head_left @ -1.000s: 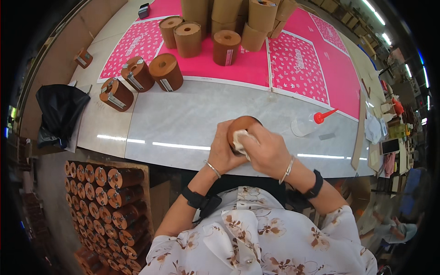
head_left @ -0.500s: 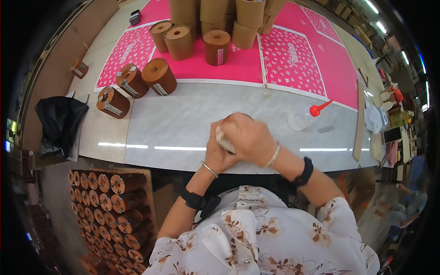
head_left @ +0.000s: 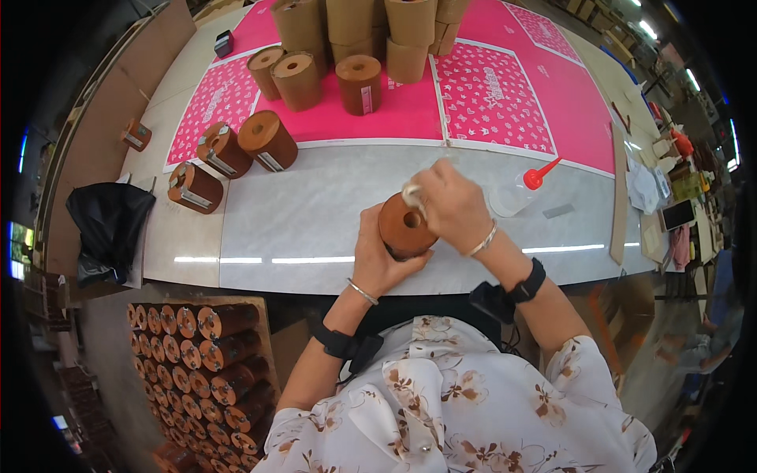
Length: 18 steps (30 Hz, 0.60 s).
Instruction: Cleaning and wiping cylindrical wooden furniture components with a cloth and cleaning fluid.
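My left hand [head_left: 374, 254] grips a brown leather-look cylinder [head_left: 397, 235] from the left and below, its top with a round hole facing up at me. Just over the top's right side is my right hand [head_left: 457, 206], closed on a crumpled white cloth [head_left: 412, 195] and slightly blurred. Whether the cloth touches the cylinder I cannot tell. To the right lies a clear squeeze bottle [head_left: 509, 199] with a red nozzle [head_left: 535, 178], beside a flat grey strip [head_left: 559, 211]. Several similar brown cylinders [head_left: 268, 142] with pale labels stand or lie at the left.
Cardboard-covered cylinders [head_left: 296, 82] stand stacked on a pink printed sheet [head_left: 410, 122] at the back. A black bag [head_left: 110, 229] lies at the table's left edge. Many brown cylinders [head_left: 229, 355] are piled below on the left. A long board [head_left: 619, 197] lies at the right.
My right hand has lifted up and away from my left with the white cloth, uncovering the cylinder's holed top. The view has shifted slightly.
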Motion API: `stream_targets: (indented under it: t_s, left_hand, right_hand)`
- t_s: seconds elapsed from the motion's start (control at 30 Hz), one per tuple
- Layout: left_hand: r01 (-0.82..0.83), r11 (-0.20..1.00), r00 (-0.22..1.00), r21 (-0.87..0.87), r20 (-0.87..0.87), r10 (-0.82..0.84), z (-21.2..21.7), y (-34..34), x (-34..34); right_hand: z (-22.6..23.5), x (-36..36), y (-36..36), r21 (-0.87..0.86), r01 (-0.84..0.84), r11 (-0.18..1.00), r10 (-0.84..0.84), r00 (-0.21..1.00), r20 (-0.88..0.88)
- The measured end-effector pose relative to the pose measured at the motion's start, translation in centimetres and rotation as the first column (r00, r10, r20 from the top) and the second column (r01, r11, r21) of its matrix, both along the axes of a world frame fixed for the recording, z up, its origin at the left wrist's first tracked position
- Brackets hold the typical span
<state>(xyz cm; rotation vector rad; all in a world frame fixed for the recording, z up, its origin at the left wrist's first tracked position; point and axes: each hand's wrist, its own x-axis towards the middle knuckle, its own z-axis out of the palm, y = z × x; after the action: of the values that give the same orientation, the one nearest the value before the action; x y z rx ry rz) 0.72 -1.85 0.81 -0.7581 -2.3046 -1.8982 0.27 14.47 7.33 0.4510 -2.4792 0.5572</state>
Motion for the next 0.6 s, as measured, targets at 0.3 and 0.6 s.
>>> stream_targets:
  t_s: [0.3, 0.6]
  left_hand:
    - [0.017, 0.957, 0.999, -0.29, -0.042, -0.031, 2.8, -1.2, 0.3]
    - [0.097, 0.881, 0.946, -0.462, 0.318, 0.063, 5.9, -1.7, -2.3]
  right_hand:
    - [-0.7, 2.6, 4.0, -0.489, 0.238, 0.839, -0.169, 0.969, 0.182]
    - [-3.8, 0.6, 2.0, -0.396, 0.092, 0.914, -0.063, 0.994, 0.084]
